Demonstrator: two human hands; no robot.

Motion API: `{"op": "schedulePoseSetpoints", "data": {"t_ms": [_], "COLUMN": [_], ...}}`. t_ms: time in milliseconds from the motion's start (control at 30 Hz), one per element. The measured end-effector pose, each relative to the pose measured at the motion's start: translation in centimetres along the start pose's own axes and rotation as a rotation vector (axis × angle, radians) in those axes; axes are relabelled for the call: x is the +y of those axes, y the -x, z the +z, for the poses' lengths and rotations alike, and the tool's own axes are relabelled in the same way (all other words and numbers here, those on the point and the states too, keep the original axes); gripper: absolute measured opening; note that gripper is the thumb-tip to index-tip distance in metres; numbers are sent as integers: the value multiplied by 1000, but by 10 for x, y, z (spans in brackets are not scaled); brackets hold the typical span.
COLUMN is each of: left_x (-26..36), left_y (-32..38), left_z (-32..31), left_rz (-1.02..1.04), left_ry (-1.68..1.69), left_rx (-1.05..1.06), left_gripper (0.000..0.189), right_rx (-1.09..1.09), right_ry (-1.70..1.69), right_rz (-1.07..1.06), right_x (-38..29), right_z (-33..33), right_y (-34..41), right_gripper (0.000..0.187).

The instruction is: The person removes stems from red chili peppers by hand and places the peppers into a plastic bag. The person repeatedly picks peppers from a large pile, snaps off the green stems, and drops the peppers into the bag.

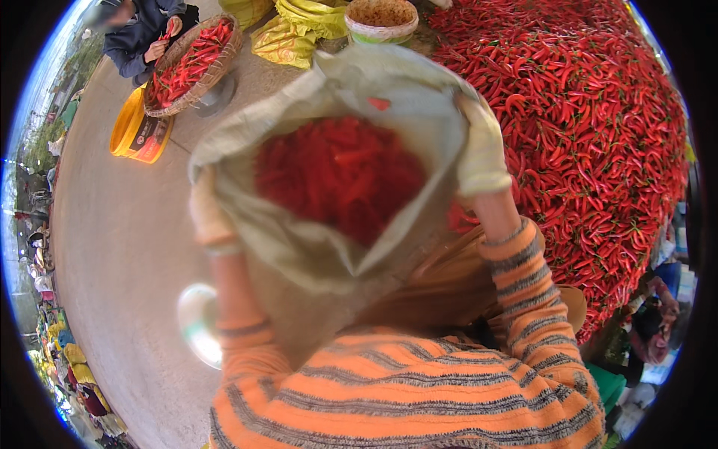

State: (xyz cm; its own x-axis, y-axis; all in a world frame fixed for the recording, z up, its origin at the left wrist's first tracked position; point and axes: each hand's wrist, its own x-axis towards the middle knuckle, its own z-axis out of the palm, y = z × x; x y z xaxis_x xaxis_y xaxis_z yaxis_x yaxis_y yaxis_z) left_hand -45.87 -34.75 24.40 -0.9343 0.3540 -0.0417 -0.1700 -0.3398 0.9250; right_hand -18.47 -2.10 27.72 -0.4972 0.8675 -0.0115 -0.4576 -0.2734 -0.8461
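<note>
A whitish woven sack [291,247] is held up with its mouth spread wide, and red chili peppers [342,174] lie inside it. My left hand [210,207], in a pale knit glove, grips the left side of the rim. On the right side, my right hand [485,143] in a striped cream glove is closed on the rim; its fingertips are partly hidden by the cloth. A small red piece [378,103] clings to the inner far wall. Sack and left hand are blurred.
A large heap of red chilies [583,140] rises at the right. Ahead stand a bucket [381,33] and yellow sacks [286,39]. At upper left a person holds chilies over a wicker basket [235,45], beside a yellow bucket [129,123]. A white round container [196,320] is near my left forearm.
</note>
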Motion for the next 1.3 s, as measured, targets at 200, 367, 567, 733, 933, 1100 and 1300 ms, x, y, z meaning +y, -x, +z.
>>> {"op": "schedulePoseSetpoints", "data": {"t_ms": [200,367,567,733,933,1100,1300], "left_x": [52,54,66,77,105,82,95], "left_y": [-55,30,-23,-86,-52,-12,-125], "left_z": [-25,-25,4,-50,-59,-72,-119], "left_rz": [-123,-31,-50,-127,-139,-27,-227], "left_ry": [94,-20,-70,-192,-328,-194,-368], "left_rx": [-52,-29,-10,139,151,42,-251], "left_gripper": [35,39,41,44,49,51,51], "right_rx": [-169,-217,-281,-340,-406,-416,-496], "right_ry": [133,-154,217,93,-2,35,-140], "right_rz": [-153,86,-283,-151,-80,-30,10], "right_x": [-30,-61,-89,-99,-88,-93,-99], "right_z": [71,70,123,161,158,113,149], "right_y": [-55,32,34,-3,-8,31,-28], "right_gripper": [32,26,32,37,39,40,42]}}
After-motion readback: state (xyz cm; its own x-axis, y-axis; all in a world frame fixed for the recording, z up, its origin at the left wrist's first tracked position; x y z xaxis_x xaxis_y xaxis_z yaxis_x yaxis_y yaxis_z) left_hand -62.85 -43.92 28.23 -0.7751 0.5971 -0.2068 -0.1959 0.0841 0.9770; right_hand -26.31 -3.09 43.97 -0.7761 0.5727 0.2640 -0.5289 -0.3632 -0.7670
